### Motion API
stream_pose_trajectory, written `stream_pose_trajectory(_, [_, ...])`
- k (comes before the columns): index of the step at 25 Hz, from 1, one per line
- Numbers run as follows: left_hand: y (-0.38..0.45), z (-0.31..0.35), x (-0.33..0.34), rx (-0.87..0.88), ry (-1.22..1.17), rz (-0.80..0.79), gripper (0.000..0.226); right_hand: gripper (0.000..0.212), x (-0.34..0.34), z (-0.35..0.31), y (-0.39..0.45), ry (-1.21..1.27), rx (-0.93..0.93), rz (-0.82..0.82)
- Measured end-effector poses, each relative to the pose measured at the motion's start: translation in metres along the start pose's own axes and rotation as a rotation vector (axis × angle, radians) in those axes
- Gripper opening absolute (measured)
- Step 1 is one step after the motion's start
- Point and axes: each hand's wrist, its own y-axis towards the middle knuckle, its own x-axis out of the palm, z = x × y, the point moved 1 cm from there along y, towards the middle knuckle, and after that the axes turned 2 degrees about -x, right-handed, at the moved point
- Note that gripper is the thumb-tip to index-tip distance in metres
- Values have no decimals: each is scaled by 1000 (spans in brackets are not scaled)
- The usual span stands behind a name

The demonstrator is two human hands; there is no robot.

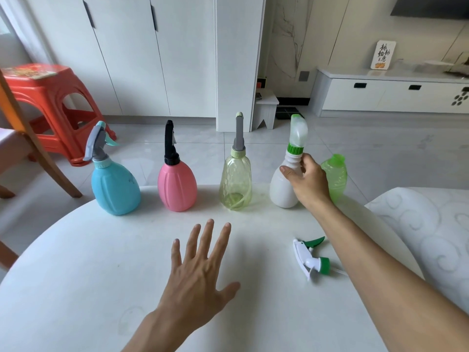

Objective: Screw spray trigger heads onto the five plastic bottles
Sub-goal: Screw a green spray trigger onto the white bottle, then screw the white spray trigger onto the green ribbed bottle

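A row of bottles stands along the far edge of the white table (101, 288). From left: a blue bottle (114, 189) with a grey trigger head, a pink bottle (177, 185) with a black head, a clear yellow-green bottle (235, 184) with a grey head, and a white bottle (281, 186) with a translucent green-collared head. My right hand (308, 180) grips the white bottle's neck. Behind that hand stands a green bottle (335, 174) with no head on it. A loose white and green trigger head (311, 257) lies on the table by my right forearm. My left hand (200, 273) hovers spread and empty over the table's middle.
A red plastic stool (48, 102) and a wooden chair leg (33, 138) stand on the floor at left. A patterned white cushion (431, 229) sits right of the table. White cabinets and a small white step stool (266, 110) are beyond the table.
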Motion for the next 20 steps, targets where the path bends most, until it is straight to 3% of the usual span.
stream_pose_trajectory(12, [-7, 7, -5, 25, -54, -57, 100, 38, -4, 6, -5, 42, 31, -88])
stream_pose_trajectory(16, [-4, 11, -6, 46, -58, -36, 100, 57, -5, 7, -10, 59, 34, -86])
stream_pose_trajectory(18, [0, 14, -7, 62, -77, -3, 100, 58, -17, 2, -20, 104, -30, 21])
stream_pose_trajectory(20, [3, 15, -7, 71, -77, 14, 100, 48, -31, 1, -29, -22, -217, 212])
